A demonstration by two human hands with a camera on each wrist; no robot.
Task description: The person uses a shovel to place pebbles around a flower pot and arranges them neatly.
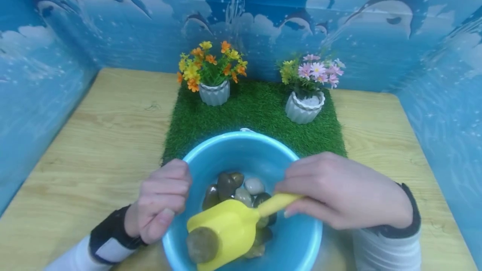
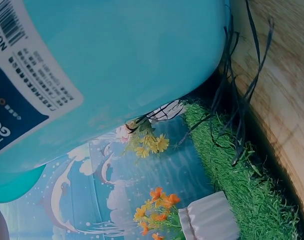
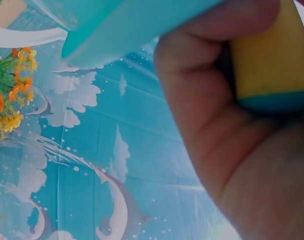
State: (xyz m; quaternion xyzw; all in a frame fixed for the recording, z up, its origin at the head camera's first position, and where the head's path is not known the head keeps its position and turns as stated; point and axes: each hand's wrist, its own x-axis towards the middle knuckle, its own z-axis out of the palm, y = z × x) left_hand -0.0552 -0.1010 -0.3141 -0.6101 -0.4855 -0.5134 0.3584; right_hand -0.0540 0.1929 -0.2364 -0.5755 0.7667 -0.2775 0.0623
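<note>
I see the right hand (image 1: 342,191) grip the scoop (image 1: 238,229); the left hand (image 1: 163,200) curls at the bucket (image 1: 256,154)'s left rim, hold unclear. Tilting could roll the front-edge stone (image 1: 202,244) off.

On the label (image 2: 47,62) of my bucket (image 2: 142,55) I read "NO. 10", cut off, beside a barcode (image 2: 10,23). In its dark part stand white "HO" and "GO"; the smaller Chinese print I cannot read.

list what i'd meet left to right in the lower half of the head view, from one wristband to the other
Left wristband → left hand → stone on the yellow scoop → the scoop's handle → right hand → right wristband.
</note>
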